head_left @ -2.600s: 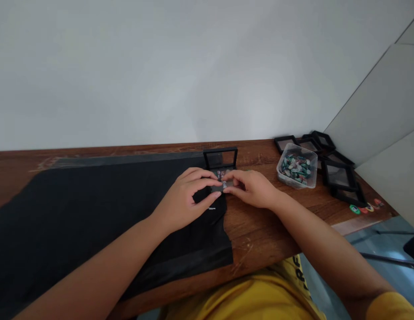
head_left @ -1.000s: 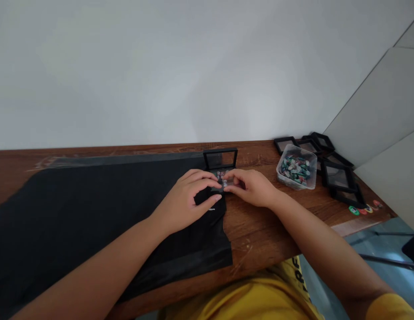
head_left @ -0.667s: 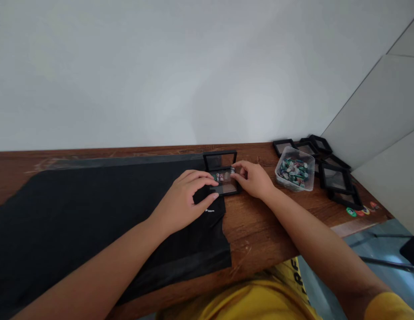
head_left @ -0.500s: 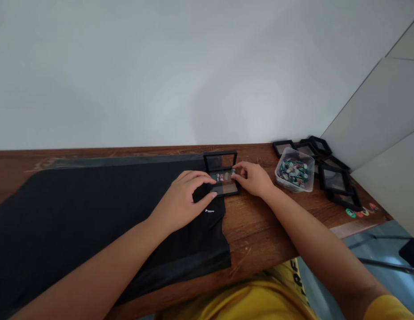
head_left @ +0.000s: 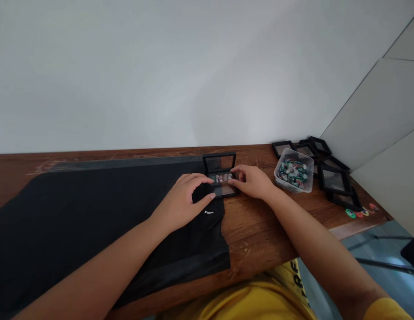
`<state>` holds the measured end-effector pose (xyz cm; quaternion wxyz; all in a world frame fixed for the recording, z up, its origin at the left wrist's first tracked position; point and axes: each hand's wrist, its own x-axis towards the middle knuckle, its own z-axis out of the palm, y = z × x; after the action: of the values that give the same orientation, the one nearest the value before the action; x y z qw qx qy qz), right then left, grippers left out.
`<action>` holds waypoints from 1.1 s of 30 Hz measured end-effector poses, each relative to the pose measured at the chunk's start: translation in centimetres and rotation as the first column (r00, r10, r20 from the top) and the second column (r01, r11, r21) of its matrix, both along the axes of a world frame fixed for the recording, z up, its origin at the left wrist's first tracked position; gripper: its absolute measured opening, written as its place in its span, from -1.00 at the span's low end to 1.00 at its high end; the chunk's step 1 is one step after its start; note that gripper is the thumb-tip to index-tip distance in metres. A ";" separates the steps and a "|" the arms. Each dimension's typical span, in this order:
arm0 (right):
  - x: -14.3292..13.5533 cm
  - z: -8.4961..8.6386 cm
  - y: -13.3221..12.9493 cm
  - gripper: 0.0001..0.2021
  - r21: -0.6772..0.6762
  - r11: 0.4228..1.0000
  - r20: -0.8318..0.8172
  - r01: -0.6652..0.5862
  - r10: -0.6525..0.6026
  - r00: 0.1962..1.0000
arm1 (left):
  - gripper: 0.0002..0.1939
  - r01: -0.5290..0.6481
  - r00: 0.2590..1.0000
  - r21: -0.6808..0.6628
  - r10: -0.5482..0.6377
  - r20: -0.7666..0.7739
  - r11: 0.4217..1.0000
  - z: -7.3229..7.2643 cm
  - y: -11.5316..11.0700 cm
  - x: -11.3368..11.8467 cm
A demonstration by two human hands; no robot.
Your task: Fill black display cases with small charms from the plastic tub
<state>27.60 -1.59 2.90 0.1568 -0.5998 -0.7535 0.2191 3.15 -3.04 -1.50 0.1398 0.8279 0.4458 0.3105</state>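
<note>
A small black hinged frame case lies opened on the table, its lid raised at the back. Several small colourful pieces sit in a row on its clear film. My left hand is at the case's left edge, thumb and fingers apart, with nothing between them. From the right, my right hand has its thumb and index finger around a small piece at the right end of the row.
A clear plastic tub of similar pieces stands right of my right hand. Several black frames lie behind and beside it. Round stickers are near the table's right edge. Black cloth covers the left.
My right hand has moved slightly left and down, bringing the small piece onto the film at the right end of the row. My left hand has barely moved.
</note>
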 end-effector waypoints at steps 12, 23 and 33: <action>2.1 1.2 -1.3 -0.64 -0.033 0.999 0.179 -0.021 0.026 0.984 | -0.66 -0.072 0.991 -0.045 0.076 0.114 0.996 1.2 0.0 0.0; 1.4 0.4 -1.0 -0.96 0.004 0.997 0.190 -0.082 0.080 0.979 | -0.73 -0.041 0.982 -0.043 0.048 0.181 0.998 1.3 -0.2 0.4; 0.9 0.3 -0.9 -0.95 0.057 0.997 -0.141 -0.060 0.067 0.988 | -0.73 0.004 0.985 -0.081 0.010 0.174 0.997 1.5 -0.4 0.7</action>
<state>28.53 -2.53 3.15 0.2191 -0.5539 -0.7645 0.2465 3.81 -3.48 0.00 0.2113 0.7905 0.4455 0.3634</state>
